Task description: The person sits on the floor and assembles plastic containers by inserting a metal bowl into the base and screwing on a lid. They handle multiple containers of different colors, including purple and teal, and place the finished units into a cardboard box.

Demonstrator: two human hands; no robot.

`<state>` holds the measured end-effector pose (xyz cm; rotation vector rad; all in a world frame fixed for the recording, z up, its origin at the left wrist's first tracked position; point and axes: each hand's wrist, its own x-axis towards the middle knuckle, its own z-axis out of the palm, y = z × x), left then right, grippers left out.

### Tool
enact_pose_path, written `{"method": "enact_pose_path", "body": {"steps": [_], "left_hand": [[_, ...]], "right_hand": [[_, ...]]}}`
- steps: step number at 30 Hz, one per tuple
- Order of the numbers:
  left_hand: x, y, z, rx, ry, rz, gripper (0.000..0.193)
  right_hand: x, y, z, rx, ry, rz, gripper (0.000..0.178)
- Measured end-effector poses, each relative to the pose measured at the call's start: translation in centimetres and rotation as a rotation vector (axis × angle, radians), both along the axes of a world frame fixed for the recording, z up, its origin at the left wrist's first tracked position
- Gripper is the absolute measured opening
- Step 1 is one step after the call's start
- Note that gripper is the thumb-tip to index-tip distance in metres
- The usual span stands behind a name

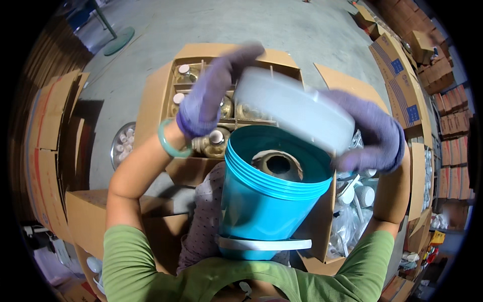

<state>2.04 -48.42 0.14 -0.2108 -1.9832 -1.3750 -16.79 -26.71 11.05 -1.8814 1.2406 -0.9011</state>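
Gripping pale lid in right hand, with left hand open alongside; with round-mouthed object already inside turquoise bucket, apparently yet to cover rim.

Ahead of you spreads a grey floor; at your upper left stands a dark pole on a round green base; stacked cardboard lines your left; cartons run along your right, with piled brown boxes beyond; a shadow darkens the floor leftward.
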Motion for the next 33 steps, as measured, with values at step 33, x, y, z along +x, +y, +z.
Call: {"method": "enact_pose_path", "body": {"steps": [33], "left_hand": [[1.6,3.2,-1.0,0.022,-0.091,-0.204,0.073]], "right_hand": [[2.4,2.1,-2.7,-0.166,0.050,0.061,0.050]]}}
